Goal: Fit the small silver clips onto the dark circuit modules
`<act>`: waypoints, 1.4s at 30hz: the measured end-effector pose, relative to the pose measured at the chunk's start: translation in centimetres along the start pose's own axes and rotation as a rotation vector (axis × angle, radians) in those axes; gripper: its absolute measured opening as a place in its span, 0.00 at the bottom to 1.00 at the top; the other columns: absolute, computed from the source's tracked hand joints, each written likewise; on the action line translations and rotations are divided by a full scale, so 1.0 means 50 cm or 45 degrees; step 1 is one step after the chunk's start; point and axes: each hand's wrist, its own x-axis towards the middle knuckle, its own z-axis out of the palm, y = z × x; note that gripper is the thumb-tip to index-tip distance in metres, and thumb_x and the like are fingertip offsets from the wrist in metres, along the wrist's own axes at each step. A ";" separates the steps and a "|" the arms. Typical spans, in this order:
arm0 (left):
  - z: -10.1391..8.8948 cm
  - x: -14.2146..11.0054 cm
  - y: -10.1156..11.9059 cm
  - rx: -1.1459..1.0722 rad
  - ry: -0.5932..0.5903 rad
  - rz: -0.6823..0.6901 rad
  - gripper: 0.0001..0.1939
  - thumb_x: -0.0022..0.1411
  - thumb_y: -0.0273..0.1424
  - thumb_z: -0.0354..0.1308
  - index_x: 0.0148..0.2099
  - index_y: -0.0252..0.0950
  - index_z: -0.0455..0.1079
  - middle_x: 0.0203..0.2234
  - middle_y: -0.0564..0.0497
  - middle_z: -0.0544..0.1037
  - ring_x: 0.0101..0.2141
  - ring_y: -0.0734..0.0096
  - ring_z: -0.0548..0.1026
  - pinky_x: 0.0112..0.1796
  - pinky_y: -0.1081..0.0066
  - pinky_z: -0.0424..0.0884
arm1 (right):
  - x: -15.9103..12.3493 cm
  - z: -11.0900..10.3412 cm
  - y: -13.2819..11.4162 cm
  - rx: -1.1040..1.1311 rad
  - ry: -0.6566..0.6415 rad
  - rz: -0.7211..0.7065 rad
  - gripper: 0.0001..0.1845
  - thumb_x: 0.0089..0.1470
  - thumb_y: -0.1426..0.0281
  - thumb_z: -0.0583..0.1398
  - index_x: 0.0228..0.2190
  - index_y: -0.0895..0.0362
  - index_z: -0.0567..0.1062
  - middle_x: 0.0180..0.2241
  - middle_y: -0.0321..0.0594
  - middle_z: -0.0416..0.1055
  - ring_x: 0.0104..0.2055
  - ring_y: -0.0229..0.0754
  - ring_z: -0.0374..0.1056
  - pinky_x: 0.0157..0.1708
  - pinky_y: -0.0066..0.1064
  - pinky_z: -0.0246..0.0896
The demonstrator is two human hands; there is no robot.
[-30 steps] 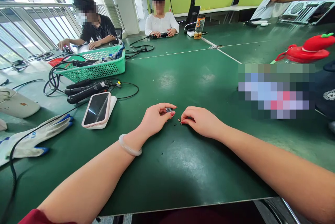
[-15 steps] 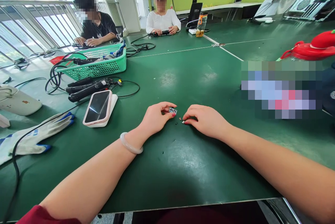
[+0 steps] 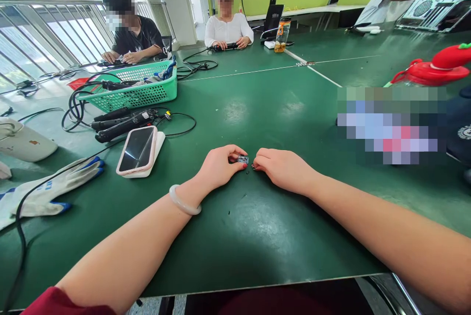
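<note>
My left hand [image 3: 219, 165] pinches a small circuit board [image 3: 243, 159] between thumb and fingers, just above the green tabletop [image 3: 235, 236]. A pale bangle [image 3: 184, 202] circles the left wrist. Close by on the right, my right hand [image 3: 281, 169] has thumb and fingertips pressed together near the board's edge, resting low over the table. Whatever lies in that pinch is too small to make out. A few tiny dark bits [image 3: 248, 172] lie on the table between the hands.
Left of my hands lie a phone [image 3: 138, 150], black hand tools with cords [image 3: 125, 123], a glove [image 3: 51, 187] and a green basket [image 3: 136, 91]. A red object [image 3: 434, 67] and a dark cap [image 3: 461, 128] are at right. Several people work around the table.
My right hand has moved slightly left, and its fingers have closed over the small bits at its tips. The board in my left hand has tilted a little.
</note>
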 end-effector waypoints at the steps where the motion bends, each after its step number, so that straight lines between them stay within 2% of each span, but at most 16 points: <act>1: 0.000 0.000 0.000 0.001 0.001 0.003 0.11 0.51 0.31 0.62 0.40 0.39 0.73 0.31 0.53 0.79 0.33 0.71 0.75 0.39 0.70 0.69 | 0.000 0.000 0.000 -0.001 0.000 0.010 0.10 0.60 0.73 0.52 0.31 0.56 0.72 0.32 0.39 0.69 0.31 0.38 0.65 0.30 0.29 0.55; 4: 0.001 -0.003 0.001 -0.016 -0.003 0.012 0.12 0.50 0.31 0.63 0.39 0.39 0.73 0.32 0.53 0.79 0.34 0.70 0.75 0.39 0.69 0.69 | 0.001 -0.002 -0.004 0.002 0.039 0.052 0.10 0.59 0.74 0.51 0.30 0.56 0.71 0.32 0.39 0.69 0.30 0.37 0.64 0.29 0.28 0.54; 8: 0.003 -0.006 0.003 -0.069 -0.027 0.025 0.12 0.49 0.32 0.64 0.39 0.39 0.73 0.32 0.53 0.79 0.35 0.70 0.75 0.40 0.69 0.69 | 0.004 -0.006 -0.013 0.052 0.189 0.087 0.11 0.58 0.75 0.50 0.31 0.57 0.71 0.33 0.40 0.69 0.31 0.37 0.64 0.30 0.28 0.55; 11: 0.004 -0.007 0.006 -0.096 -0.049 0.052 0.12 0.48 0.34 0.65 0.38 0.39 0.73 0.32 0.53 0.79 0.35 0.70 0.75 0.40 0.69 0.69 | 0.006 -0.007 -0.023 0.075 0.258 0.087 0.12 0.60 0.73 0.49 0.32 0.57 0.72 0.34 0.41 0.70 0.31 0.38 0.65 0.31 0.28 0.57; 23: 0.000 -0.006 0.018 -0.188 -0.103 0.066 0.13 0.47 0.31 0.65 0.38 0.37 0.73 0.31 0.53 0.77 0.30 0.73 0.72 0.37 0.70 0.70 | 0.000 -0.013 -0.024 0.178 0.315 0.022 0.14 0.61 0.68 0.50 0.31 0.56 0.74 0.33 0.41 0.72 0.33 0.38 0.67 0.32 0.29 0.60; 29: 0.000 -0.003 0.015 -0.268 -0.067 0.031 0.14 0.46 0.32 0.66 0.38 0.36 0.73 0.29 0.52 0.77 0.30 0.73 0.73 0.37 0.70 0.70 | -0.002 -0.013 -0.016 0.282 0.400 0.148 0.11 0.60 0.69 0.53 0.33 0.55 0.75 0.35 0.39 0.73 0.34 0.38 0.68 0.34 0.29 0.61; 31: 0.000 0.001 0.012 -0.424 -0.045 -0.021 0.16 0.46 0.31 0.66 0.39 0.34 0.73 0.29 0.51 0.78 0.30 0.74 0.73 0.37 0.69 0.70 | -0.002 -0.011 -0.012 0.288 0.379 0.225 0.10 0.59 0.69 0.54 0.32 0.55 0.75 0.35 0.39 0.72 0.34 0.38 0.68 0.35 0.29 0.61; 34: -0.001 0.007 0.007 -0.787 0.021 -0.067 0.17 0.46 0.29 0.65 0.40 0.33 0.71 0.32 0.50 0.78 0.32 0.75 0.74 0.39 0.70 0.69 | 0.001 -0.007 -0.012 0.273 0.223 0.315 0.08 0.57 0.65 0.57 0.31 0.55 0.75 0.34 0.38 0.72 0.32 0.38 0.67 0.33 0.31 0.60; 36: -0.002 0.009 0.005 -0.909 0.068 -0.061 0.17 0.46 0.29 0.65 0.41 0.33 0.70 0.33 0.50 0.78 0.33 0.76 0.73 0.41 0.71 0.69 | 0.004 -0.004 -0.015 0.267 0.120 0.350 0.10 0.55 0.61 0.59 0.30 0.54 0.75 0.34 0.37 0.72 0.31 0.38 0.67 0.31 0.31 0.60; 38: -0.001 0.010 0.003 -0.851 0.074 -0.056 0.17 0.45 0.29 0.66 0.40 0.33 0.71 0.32 0.51 0.78 0.32 0.77 0.73 0.39 0.71 0.69 | 0.008 -0.002 -0.018 0.254 0.063 0.369 0.11 0.55 0.61 0.58 0.30 0.54 0.75 0.33 0.37 0.71 0.30 0.38 0.67 0.30 0.31 0.59; 42: 0.001 0.009 -0.002 -0.472 0.059 -0.046 0.17 0.46 0.31 0.66 0.40 0.33 0.72 0.30 0.51 0.78 0.30 0.74 0.72 0.37 0.70 0.69 | 0.011 0.003 -0.019 0.171 0.034 0.353 0.09 0.58 0.67 0.55 0.31 0.55 0.75 0.33 0.37 0.71 0.30 0.38 0.66 0.29 0.31 0.57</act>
